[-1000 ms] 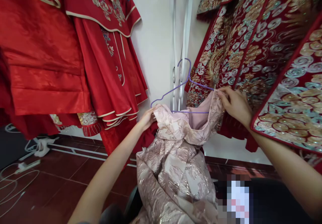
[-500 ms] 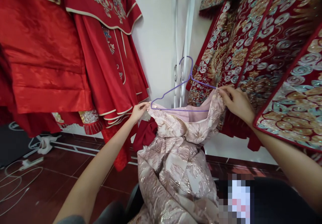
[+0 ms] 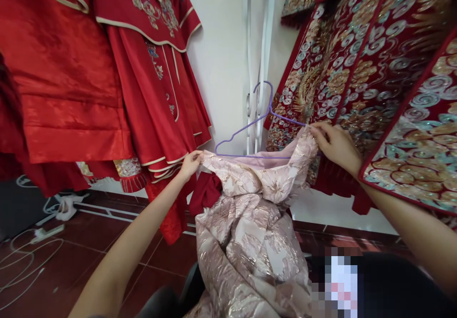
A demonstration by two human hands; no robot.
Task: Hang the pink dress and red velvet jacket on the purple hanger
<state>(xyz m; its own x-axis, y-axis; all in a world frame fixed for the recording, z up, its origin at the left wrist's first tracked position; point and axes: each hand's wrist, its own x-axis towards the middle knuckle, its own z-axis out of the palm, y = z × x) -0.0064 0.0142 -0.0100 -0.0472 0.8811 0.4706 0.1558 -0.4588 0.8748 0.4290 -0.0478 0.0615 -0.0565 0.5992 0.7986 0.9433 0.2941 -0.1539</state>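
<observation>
A pale pink dress point(image 3: 246, 227) with a shiny raised floral pattern hangs down over my lap, its neckline stretched between my hands. My left hand point(image 3: 192, 164) pinches the top edge at the dress's left end. At the right end, my right hand point(image 3: 333, 144) grips the other top corner close to the hanger's arm. A purple hanger point(image 3: 270, 112) sits inside the neckline, its hook at the top by the white poles. Its lower bar runs just along the top edge of the dress. Dark red cloth point(image 3: 205, 193) bunches beside the bodice on the left.
Red garments point(image 3: 153, 84) with cream trim hang on the left. Dark red embroidered garments point(image 3: 378, 84) hang close on the right. White poles point(image 3: 262, 46) stand against the wall. On the tiled floor lie a white cable point(image 3: 32, 261) and a power strip point(image 3: 48, 233). One patch at lower right is pixelated.
My left hand has moved a little to the left, drawing the dress's left corner outward past the hanger's end. My right hand has stayed nearly in place.
</observation>
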